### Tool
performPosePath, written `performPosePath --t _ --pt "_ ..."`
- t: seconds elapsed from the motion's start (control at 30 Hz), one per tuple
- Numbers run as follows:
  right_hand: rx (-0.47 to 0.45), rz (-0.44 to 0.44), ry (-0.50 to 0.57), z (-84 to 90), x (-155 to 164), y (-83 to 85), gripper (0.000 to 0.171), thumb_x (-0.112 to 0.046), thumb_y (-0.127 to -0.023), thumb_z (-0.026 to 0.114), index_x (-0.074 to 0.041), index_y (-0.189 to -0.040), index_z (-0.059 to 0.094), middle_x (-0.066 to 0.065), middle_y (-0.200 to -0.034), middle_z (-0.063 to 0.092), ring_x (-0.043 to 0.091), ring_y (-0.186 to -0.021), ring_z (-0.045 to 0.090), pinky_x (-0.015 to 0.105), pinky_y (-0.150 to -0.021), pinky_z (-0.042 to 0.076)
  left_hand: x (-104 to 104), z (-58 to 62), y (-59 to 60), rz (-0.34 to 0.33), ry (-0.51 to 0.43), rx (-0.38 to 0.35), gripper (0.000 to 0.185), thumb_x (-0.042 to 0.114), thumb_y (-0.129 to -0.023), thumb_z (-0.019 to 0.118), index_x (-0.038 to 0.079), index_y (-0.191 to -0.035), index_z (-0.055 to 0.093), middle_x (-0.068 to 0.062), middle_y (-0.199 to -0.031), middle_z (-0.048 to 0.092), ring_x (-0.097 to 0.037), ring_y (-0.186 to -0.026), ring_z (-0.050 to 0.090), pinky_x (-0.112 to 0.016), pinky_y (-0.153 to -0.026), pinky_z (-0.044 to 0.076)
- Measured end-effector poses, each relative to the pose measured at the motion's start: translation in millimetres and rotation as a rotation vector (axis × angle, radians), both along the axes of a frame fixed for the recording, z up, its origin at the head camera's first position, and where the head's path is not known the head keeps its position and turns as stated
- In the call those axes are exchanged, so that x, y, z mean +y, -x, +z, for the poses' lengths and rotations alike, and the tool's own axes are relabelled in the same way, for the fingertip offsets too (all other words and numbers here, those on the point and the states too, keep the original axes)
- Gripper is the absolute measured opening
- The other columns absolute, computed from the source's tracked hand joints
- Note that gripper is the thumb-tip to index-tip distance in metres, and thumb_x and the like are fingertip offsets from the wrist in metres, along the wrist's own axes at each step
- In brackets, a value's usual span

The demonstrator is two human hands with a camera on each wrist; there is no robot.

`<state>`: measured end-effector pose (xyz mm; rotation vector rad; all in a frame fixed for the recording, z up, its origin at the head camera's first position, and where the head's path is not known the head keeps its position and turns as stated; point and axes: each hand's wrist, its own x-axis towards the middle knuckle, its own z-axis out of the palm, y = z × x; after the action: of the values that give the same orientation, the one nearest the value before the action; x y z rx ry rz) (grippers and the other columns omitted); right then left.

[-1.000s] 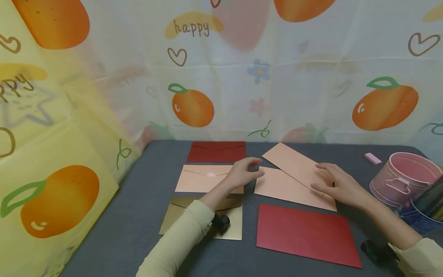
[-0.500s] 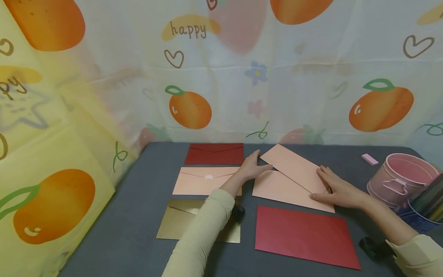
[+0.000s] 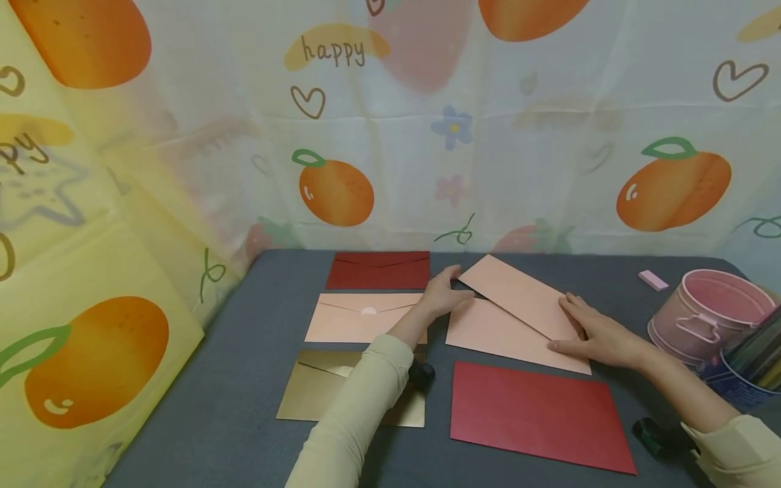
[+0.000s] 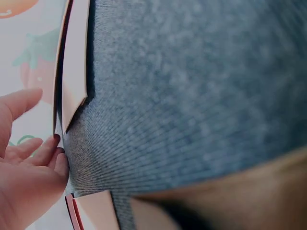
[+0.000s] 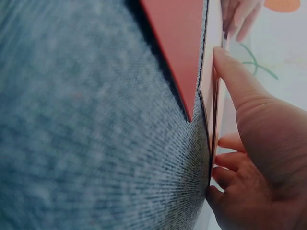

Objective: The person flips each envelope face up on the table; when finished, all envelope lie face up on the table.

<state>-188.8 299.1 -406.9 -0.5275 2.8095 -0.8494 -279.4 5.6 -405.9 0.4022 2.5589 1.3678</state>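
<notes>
Two pale pink envelopes overlap right of the middle in the head view. The upper envelope (image 3: 518,291) lies slanted across the lower envelope (image 3: 497,325), its left corner pointing up and away. My left hand (image 3: 441,295) is at that corner, thumb and fingers spread around it. In the left wrist view, the left thumb (image 4: 26,103) stands off the envelope while the other fingertips sit by its end. My right hand (image 3: 601,335) rests on the right end, thumb by the near edge and fingers by the far one. The right wrist view shows the right thumb (image 5: 235,76) against the paper.
A large red envelope (image 3: 537,417) lies in front. On the left, a dark red envelope (image 3: 378,271), a pink sealed envelope (image 3: 348,318) and a gold envelope (image 3: 305,400) form a column. At right stand a pink bucket (image 3: 702,318), a blue container (image 3: 738,379) and an eraser-like block (image 3: 653,280).
My left hand has moved right to the upper envelope's left corner, its fingers spreading. My right hand's fingers have settled further along the right end. The envelopes have barely moved.
</notes>
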Motion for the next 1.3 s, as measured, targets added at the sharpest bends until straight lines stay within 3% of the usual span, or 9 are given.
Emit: performPosePath --t 0.17,0.27,0.5,0.6,0.7,0.8,0.93,1.1,1.3 --pt "0.048 0.0 -0.057 0.7 -0.5 -2.1 0.096 -0.043 -0.085 0.073 0.013 -0.147 0.026 0.04 -0.15 0.019 0.057 -0.135 0.022 0.069 -0.1 0.028 -0.9 -0.8 -2.4 0.067 -0.072 0.049 0.052 0.006 -0.09 0.064 0.006 -0.14 0.051 -0.011 -0.134 0.056 -0.023 -0.119 0.055 -0.029 -0.089 0.05" --pt "0.115 -0.004 -0.098 1.0 -0.7 -3.7 0.091 -0.045 -0.084 0.074 0.011 -0.144 0.036 0.038 -0.147 0.029 0.054 -0.13 0.036 0.065 -0.096 0.038 -0.9 -1.1 -2.8 0.1 -0.107 0.075 0.044 0.0 -0.088 0.064 0.006 -0.132 0.06 -0.011 -0.124 0.062 -0.02 -0.107 0.061 -0.023 -0.078 0.052" --pt "0.209 -0.047 -0.077 5.2 2.1 -6.8 0.072 -0.044 -0.082 0.074 0.001 -0.135 0.055 0.029 -0.134 0.053 0.045 -0.115 0.055 0.055 -0.084 0.048 -3.6 0.2 -0.6 0.139 -0.129 0.153 0.027 0.001 -0.09 0.067 0.006 -0.115 0.071 -0.006 -0.097 0.069 -0.015 -0.089 0.065 -0.02 -0.067 0.052" --pt "0.25 -0.075 -0.058 7.2 2.8 -6.7 0.059 -0.04 -0.084 0.072 -0.004 -0.13 0.062 0.022 -0.118 0.065 0.032 -0.096 0.062 0.043 -0.074 0.049 -6.1 2.0 -0.7 0.134 -0.126 0.184 0.022 0.005 -0.091 0.068 0.007 -0.112 0.074 -0.006 -0.1 0.069 -0.016 -0.09 0.066 -0.02 -0.068 0.051" --pt "0.292 -0.104 -0.031 8.9 2.9 -7.2 0.047 -0.036 -0.086 0.071 -0.009 -0.124 0.068 0.009 -0.095 0.07 0.018 -0.076 0.056 0.03 -0.061 0.04 -8.8 3.6 -1.5 0.116 -0.117 0.227 0.019 0.008 -0.092 0.068 0.008 -0.11 0.074 -0.006 -0.104 0.067 -0.017 -0.092 0.065 -0.02 -0.07 0.051" --pt "0.32 -0.137 0.012 10.0 3.0 -8.6 0.038 -0.033 -0.087 0.071 -0.013 -0.119 0.071 0.002 -0.091 0.07 0.017 -0.076 0.059 0.027 -0.059 0.039 -11.1 5.2 -2.2 0.09 -0.108 0.273 0.018 0.01 -0.092 0.068 0.008 -0.108 0.074 -0.007 -0.106 0.064 -0.019 -0.094 0.064 -0.021 -0.072 0.051" --pt "0.361 -0.172 0.069 10.6 3.0 -9.2 0.03 -0.031 -0.086 0.075 -0.018 -0.112 0.075 0.006 -0.102 0.073 0.016 -0.09 0.068 0.025 -0.065 0.046 -13.6 7.5 -3.2 0.059 -0.091 0.314 0.016 0.012 -0.093 0.068 0.008 -0.107 0.074 -0.007 -0.108 0.063 -0.02 -0.098 0.063 -0.024 -0.078 0.051" --pt "0.422 -0.185 0.144 11.2 4.8 -8.4 0.02 -0.023 -0.084 0.078 -0.019 -0.104 0.078 0.001 -0.093 0.075 -0.009 -0.083 0.062 0.015 -0.063 0.044 -16.5 10.8 -4.4 0.031 -0.09 0.317 0.016 0.015 -0.094 0.067 0.011 -0.108 0.073 -0.004 -0.114 0.064 -0.019 -0.109 0.059 -0.028 -0.087 0.049" --pt "0.584 -0.18 0.179 11.9 7.0 -5.1 0.021 -0.005 -0.078 0.08 -0.014 -0.097 0.078 0.003 -0.085 0.074 -0.021 -0.079 0.055 0.007 -0.063 0.043 -18.9 15.1 -5.6 -0.029 -0.163 0.299 0.015 0.02 -0.095 0.066 0.015 -0.108 0.071 0.001 -0.112 0.067 -0.016 -0.111 0.06 -0.026 -0.086 0.051"
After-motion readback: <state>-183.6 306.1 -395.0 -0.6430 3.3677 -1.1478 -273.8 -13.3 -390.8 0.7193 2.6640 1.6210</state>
